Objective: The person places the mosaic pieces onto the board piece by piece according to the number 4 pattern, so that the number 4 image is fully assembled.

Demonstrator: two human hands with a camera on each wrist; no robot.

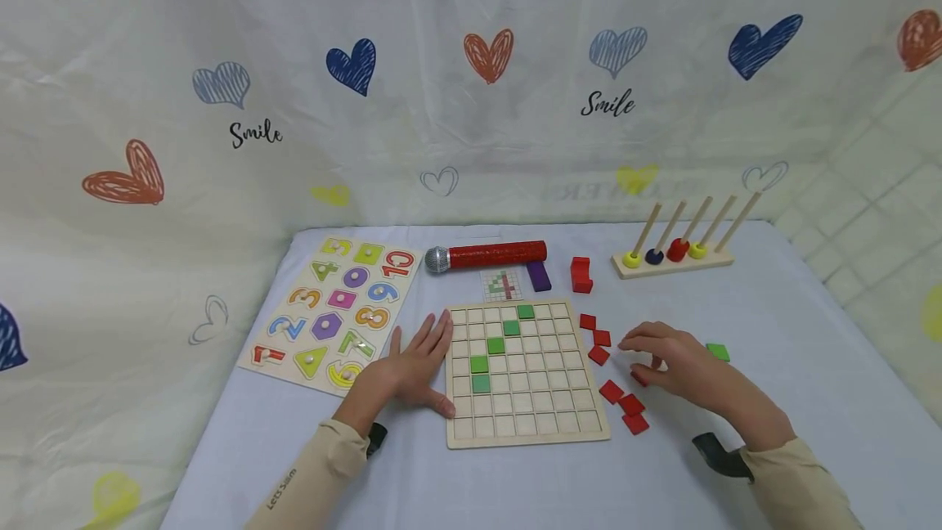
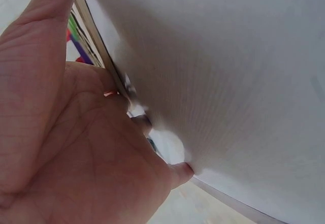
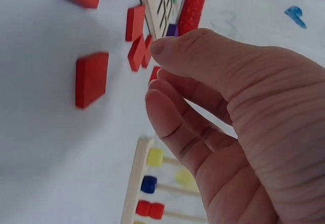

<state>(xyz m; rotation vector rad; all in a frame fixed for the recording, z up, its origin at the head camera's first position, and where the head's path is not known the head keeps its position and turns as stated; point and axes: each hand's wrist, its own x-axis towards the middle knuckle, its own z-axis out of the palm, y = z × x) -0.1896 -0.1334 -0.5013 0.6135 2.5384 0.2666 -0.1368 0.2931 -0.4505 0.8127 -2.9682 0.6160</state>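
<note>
A wooden grid board lies on the table with green tiles in a slanting line of cells. My left hand rests along the board's left edge, fingers spread, thumb touching the lower left side. To the right of the board, my right hand hovers with fingers loosely bent. A gap shows between its thumb and fingertips in the right wrist view, with nothing held there. One red tile lies beneath that hand, mostly hidden in the head view. Several other red tiles are scattered beside the board.
A number puzzle board lies at left. Behind the grid are a red microphone, a pattern card, a purple block and red blocks. A peg bead stand stands back right; a green piece sits beyond my right hand.
</note>
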